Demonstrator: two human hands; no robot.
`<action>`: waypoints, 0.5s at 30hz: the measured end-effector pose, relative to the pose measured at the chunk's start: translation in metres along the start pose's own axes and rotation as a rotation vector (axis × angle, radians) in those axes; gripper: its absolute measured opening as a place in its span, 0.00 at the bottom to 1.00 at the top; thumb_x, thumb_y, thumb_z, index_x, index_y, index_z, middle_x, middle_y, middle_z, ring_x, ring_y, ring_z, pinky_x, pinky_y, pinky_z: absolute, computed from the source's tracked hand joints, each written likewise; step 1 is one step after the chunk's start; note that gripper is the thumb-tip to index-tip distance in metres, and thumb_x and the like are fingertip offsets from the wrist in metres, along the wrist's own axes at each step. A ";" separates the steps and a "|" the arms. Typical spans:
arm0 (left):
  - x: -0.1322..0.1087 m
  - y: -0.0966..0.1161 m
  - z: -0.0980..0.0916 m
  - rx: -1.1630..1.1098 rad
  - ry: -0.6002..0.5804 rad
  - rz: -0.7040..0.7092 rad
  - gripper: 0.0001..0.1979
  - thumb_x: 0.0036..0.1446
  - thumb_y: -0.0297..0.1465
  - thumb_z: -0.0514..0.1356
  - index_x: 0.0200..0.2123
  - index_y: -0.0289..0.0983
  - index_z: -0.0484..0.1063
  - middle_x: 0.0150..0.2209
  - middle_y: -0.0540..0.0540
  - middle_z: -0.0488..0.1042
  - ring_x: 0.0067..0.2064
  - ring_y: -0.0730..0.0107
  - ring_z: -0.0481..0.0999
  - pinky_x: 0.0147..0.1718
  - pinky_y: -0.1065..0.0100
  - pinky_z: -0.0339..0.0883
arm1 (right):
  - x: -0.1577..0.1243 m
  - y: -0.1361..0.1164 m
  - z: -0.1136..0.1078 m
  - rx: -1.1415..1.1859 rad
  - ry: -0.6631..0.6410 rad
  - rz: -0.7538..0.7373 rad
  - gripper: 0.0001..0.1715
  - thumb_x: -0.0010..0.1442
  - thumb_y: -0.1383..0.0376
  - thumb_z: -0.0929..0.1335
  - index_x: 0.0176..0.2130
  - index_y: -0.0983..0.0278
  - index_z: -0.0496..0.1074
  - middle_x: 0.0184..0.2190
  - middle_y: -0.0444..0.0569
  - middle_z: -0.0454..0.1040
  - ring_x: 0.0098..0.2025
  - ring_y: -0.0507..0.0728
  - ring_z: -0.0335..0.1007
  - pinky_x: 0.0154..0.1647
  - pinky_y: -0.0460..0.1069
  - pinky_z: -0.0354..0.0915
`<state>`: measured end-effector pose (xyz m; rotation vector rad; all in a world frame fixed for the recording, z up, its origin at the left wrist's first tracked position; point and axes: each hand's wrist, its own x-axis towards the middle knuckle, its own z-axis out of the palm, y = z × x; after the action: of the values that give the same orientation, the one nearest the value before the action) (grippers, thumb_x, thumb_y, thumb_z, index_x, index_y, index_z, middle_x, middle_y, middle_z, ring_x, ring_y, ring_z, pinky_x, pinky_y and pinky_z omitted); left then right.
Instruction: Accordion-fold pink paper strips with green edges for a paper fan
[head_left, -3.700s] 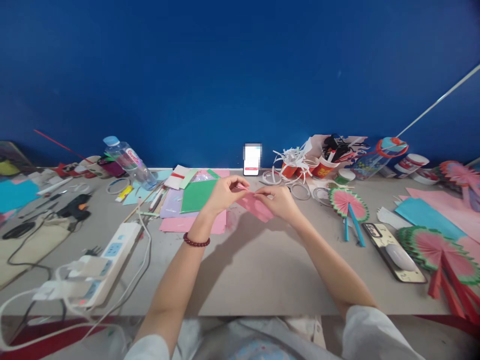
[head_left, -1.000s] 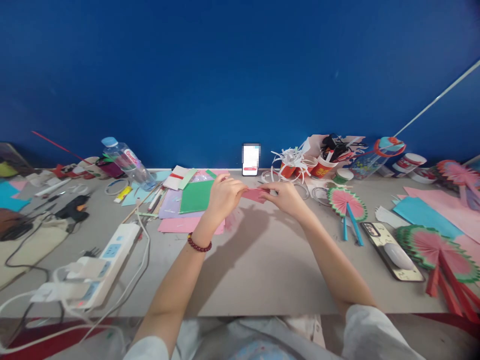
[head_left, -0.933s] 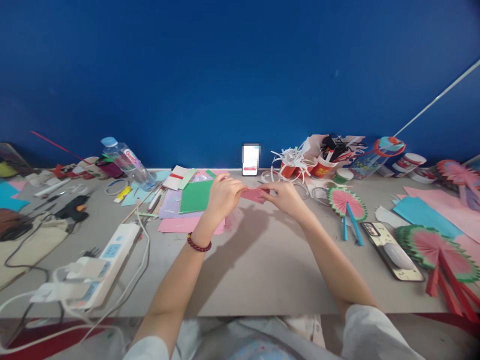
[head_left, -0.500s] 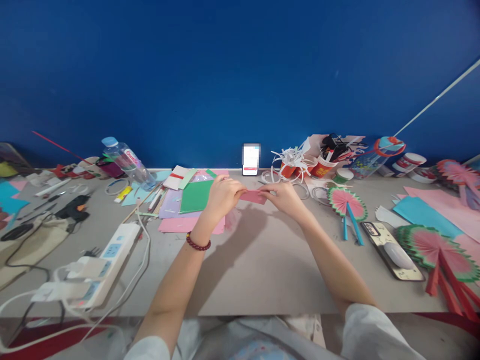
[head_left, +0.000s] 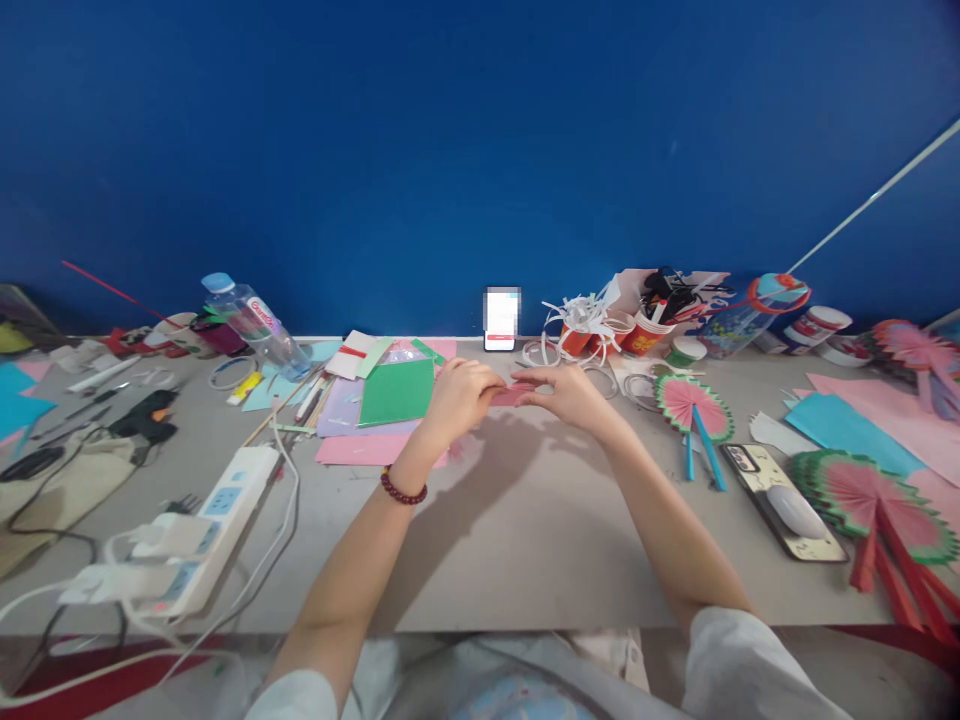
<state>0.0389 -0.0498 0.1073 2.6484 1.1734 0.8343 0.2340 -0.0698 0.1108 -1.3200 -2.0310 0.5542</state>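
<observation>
Pink paper (head_left: pixel 511 397), one: at your clock's centre, left end pinched by your left hand (head_left: pixel 463 398), right end by your right hand (head_left: pixel 564 397). Risk: skewed crease, should your pinches pull unevenly. Containers: first red cup (head_left: pixel 576 343), 2 o'clock, white strips (head_left: pixel 589 314); second red cup (head_left: pixel 648 338), just past it, dark items (head_left: pixel 669 290); bottle (head_left: pixel 261 328), past 9 o'clock, contents indistinct.

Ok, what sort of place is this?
Probably a papercraft worktable, judging by the round pink-and-green pleated paper fan with blue handles, flat green rectangular sheet and curly white paper strips.
</observation>
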 end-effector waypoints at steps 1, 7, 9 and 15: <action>0.000 -0.002 0.000 -0.029 0.005 -0.015 0.10 0.61 0.28 0.56 0.33 0.40 0.78 0.32 0.49 0.79 0.35 0.67 0.74 0.40 0.62 0.60 | 0.000 0.001 -0.001 0.009 0.011 0.006 0.13 0.54 0.65 0.70 0.41 0.57 0.78 0.39 0.45 0.81 0.42 0.58 0.76 0.46 0.50 0.67; 0.002 -0.010 -0.003 -0.229 0.023 -0.043 0.09 0.59 0.27 0.58 0.31 0.39 0.78 0.30 0.48 0.79 0.33 0.68 0.74 0.32 0.67 0.63 | 0.000 0.001 -0.006 0.044 0.013 0.001 0.10 0.57 0.63 0.68 0.38 0.57 0.79 0.36 0.44 0.81 0.39 0.57 0.77 0.44 0.49 0.67; 0.002 -0.011 -0.003 -0.266 0.020 -0.050 0.09 0.59 0.27 0.57 0.31 0.39 0.78 0.31 0.48 0.79 0.33 0.69 0.74 0.32 0.68 0.64 | 0.000 0.000 -0.005 0.049 0.025 0.003 0.10 0.58 0.63 0.68 0.37 0.57 0.80 0.37 0.44 0.81 0.39 0.57 0.77 0.44 0.49 0.67; 0.002 -0.008 -0.002 -0.262 -0.012 -0.073 0.08 0.57 0.25 0.58 0.31 0.39 0.78 0.32 0.48 0.79 0.35 0.68 0.75 0.34 0.68 0.66 | -0.001 -0.006 0.000 0.019 0.105 0.027 0.09 0.57 0.64 0.68 0.34 0.60 0.80 0.32 0.45 0.81 0.33 0.55 0.75 0.37 0.47 0.67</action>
<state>0.0338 -0.0435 0.1072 2.3831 1.0691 0.8903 0.2302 -0.0727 0.1140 -1.3394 -1.9208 0.5048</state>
